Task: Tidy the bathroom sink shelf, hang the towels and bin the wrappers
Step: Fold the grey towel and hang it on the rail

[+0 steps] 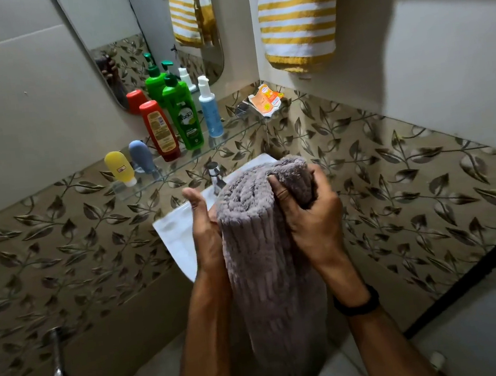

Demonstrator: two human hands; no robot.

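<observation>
Hidden/unclear first:
- left grip (204, 225): palm flat on the left flank of the grey towel (269, 264), thumb sticking up free. Fingers are behind the cloth, so can't tell if they clasp it.
- sink (175, 241) is mostly covered by towel and forearms. Only the left rim and a back corner show.
- towel's bottom end runs down to the frame's lower edge between the forearms. Can't tell where it stops.
- striped towel (299, 13) is cut off at the top of the frame, so its hanger is out of view.
- label text is too small to read, except partly on the green pump bottle (183, 117).

Right grip (310, 214): clenched on the towel's top right corner, thumb dug into the pile, fingers wrapped over the far side. Black band (358, 301) on that wrist.

Towel: grey-mauve, thick ribbed pile, doubled over into a rounded crown. It's held up in front of the sink, and the crown sits just below the tap (215, 176).

Axis: long axis runs away from the person, crown toward tap and shelf, tail hanging toward the person. Ribs run across it.

Glass shelf (233, 133), left to right: yellow tube (119, 168), blue tube (141, 157), red bottle (159, 130), green pump bottle, blue-white pump bottle (209, 110), all upright. Orange wrappers (265, 98) lie at the corner end.
</observation>
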